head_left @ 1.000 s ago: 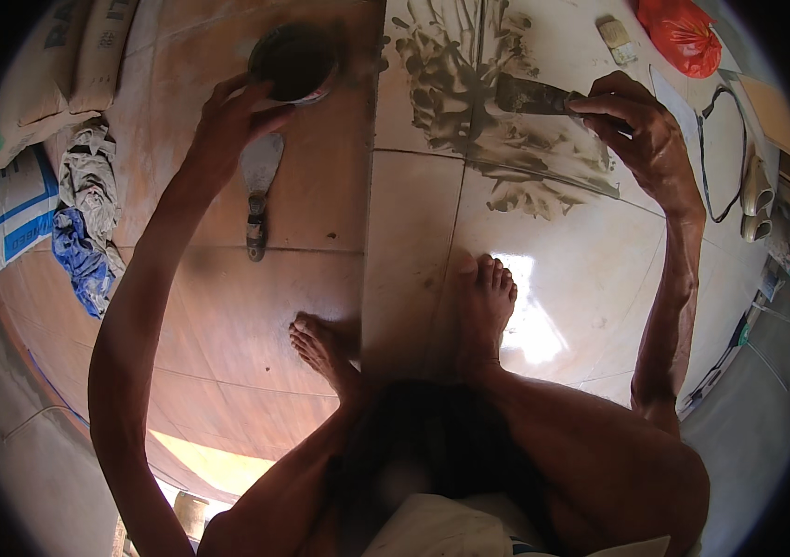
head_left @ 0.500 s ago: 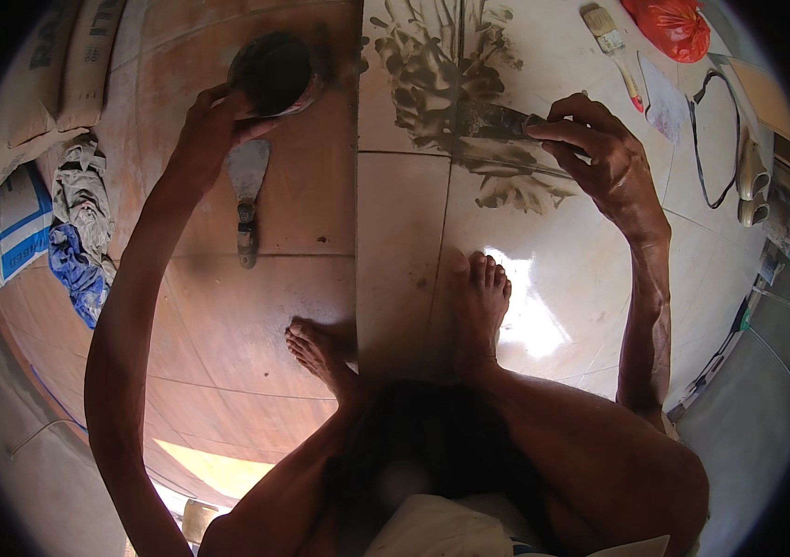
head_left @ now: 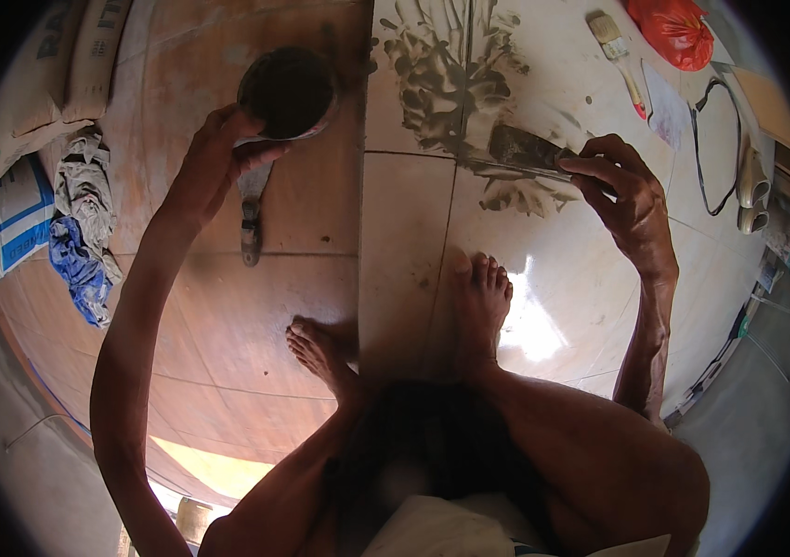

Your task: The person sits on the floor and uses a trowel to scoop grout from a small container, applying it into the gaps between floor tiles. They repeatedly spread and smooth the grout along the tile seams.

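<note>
My left hand (head_left: 214,158) is closed on the side of a round container (head_left: 288,95) with a dark inside, held above the brown floor tiles (head_left: 190,306). A putty knife (head_left: 523,148) is gripped by its handle between the fingers and thumb of my right hand (head_left: 627,190). Its dark blade points left, over or on the pale tiles (head_left: 404,204); I cannot tell if it touches. Beside the blade, grey-brown paste (head_left: 437,79) is smeared across the tile joints. Below the container lies a second putty knife (head_left: 251,218), its blade partly hidden by my left hand.
A paintbrush (head_left: 613,46), a red plastic bag (head_left: 678,32) and a black strap loop (head_left: 699,153) lie at the far right. Paper sacks (head_left: 46,65) and crumpled cloths (head_left: 84,232) are along the left. My bare feet (head_left: 483,297) rest on the tiles.
My right hand has moved right and slightly nearer with the putty knife, and more of the blade shows. The container in my left hand has shifted slightly right and nearer.
</note>
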The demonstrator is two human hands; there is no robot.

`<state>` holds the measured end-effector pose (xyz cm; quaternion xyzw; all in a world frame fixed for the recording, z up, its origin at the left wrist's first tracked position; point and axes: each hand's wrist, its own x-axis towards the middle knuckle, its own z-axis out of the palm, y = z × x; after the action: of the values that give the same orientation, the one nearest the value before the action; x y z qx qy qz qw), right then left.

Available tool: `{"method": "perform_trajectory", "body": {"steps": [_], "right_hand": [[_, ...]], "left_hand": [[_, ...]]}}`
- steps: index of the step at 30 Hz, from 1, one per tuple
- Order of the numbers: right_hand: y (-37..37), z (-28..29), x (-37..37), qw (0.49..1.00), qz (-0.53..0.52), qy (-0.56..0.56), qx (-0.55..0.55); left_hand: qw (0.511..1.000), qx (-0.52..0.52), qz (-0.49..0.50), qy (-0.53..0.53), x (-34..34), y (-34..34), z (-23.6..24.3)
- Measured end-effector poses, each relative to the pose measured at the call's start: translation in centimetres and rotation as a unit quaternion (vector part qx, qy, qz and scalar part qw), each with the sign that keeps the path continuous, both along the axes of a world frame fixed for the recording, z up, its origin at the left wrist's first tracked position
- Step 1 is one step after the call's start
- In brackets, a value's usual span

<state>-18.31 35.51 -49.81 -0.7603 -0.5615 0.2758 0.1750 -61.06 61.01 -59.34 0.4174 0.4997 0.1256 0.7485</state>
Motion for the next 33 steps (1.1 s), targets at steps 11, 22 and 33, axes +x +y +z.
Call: {"method": "perform_trajectory", "body": {"steps": [11,22,33], "right_hand": [[5.1,0.5,-4.6,0.971,0.176,-0.123,0.1],[5.8,-0.7,-3.3,0.978,0.13,-0.137,0.093],[6.2,-0.4,-2.6,0.978,0.128,-0.137,0.087]], "left_hand": [[1.0,0.005,0.011,-0.016,-0.6,-0.9,0.9],[1.0,-0.003,0.021,-0.009,-1.5,-1.2,0.1],[0.999,0.039,0.017,-0.028,-0.7,-1.7,0.6]]}}
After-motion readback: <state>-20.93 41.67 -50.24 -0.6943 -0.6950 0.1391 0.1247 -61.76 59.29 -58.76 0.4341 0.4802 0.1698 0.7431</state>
